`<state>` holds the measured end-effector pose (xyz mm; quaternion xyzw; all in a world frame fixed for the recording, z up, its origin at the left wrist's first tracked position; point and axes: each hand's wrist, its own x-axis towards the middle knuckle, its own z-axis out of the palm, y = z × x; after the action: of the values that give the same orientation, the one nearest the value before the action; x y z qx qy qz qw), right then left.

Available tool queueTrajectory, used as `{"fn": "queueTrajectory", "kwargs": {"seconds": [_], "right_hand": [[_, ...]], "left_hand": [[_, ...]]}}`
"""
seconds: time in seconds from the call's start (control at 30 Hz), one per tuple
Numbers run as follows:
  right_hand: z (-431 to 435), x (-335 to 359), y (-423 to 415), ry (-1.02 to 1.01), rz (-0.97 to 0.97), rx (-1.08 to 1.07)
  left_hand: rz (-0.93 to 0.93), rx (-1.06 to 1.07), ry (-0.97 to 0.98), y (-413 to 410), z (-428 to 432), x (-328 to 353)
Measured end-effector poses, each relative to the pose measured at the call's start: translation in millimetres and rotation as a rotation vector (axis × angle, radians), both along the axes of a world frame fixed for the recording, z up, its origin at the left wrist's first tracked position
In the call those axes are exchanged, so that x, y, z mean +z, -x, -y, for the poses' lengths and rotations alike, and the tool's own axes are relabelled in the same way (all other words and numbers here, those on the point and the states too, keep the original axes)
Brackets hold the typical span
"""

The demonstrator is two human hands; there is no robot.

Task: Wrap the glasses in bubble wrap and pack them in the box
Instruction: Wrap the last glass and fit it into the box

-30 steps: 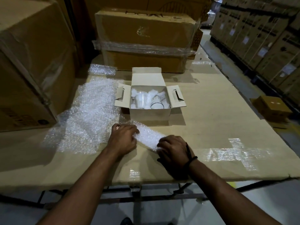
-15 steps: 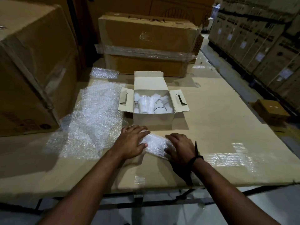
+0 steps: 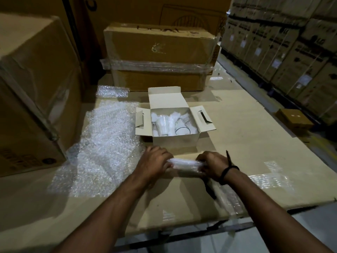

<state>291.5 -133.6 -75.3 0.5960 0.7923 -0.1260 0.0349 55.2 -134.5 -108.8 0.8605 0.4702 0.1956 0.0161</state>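
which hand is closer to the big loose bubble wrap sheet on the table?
Left. The left hand grips one end of the wrapped bundle, right beside the edge of the bubble wrap sheet. The right hand grips the other end, farther from it.

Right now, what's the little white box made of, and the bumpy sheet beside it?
Box: looks like thin white card with a matte finish; its flaps fold out along sharp creases. Sheet: clear plastic bubble wrap, shiny and crinkled, covered in small bubbles that catch the light.
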Motion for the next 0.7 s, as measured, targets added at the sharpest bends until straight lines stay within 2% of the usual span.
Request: {"fn": "queueTrajectory", "kwargs": {"seconds": [0.1,0.27,0.37,0.5,0.57,0.7], "right_hand": [[-8.1,16.1,-12.9,-0.134,-0.040,-0.008],[-42.9,49.2,-20.5,-0.388,-0.008,-0.034],[-70.0,63.9,-19.0,-0.538,0.013,0.020],[-108.2,71.7,-7.9,-0.704,-0.055,0.031],[-126.2,74.8,-0.8,-0.690,-0.082,0.053],[-161.4,74.5,9.0,-0.454,-0.109,0.110]], "left_hand": [[0.147,-0.016,-0.070,-0.3,-2.6,5.5],[0.120,0.028,-0.077,-10.3,-13.8,23.3],[0.133,0.034,-0.069,-18.9,-19.9,32.1],[0.154,-0.004,-0.098,-34.2,-30.0,36.3],[0.140,-0.014,-0.120,-39.5,-35.2,37.4],[0.120,0.028,-0.034,-48.0,-49.8,39.0]]}}
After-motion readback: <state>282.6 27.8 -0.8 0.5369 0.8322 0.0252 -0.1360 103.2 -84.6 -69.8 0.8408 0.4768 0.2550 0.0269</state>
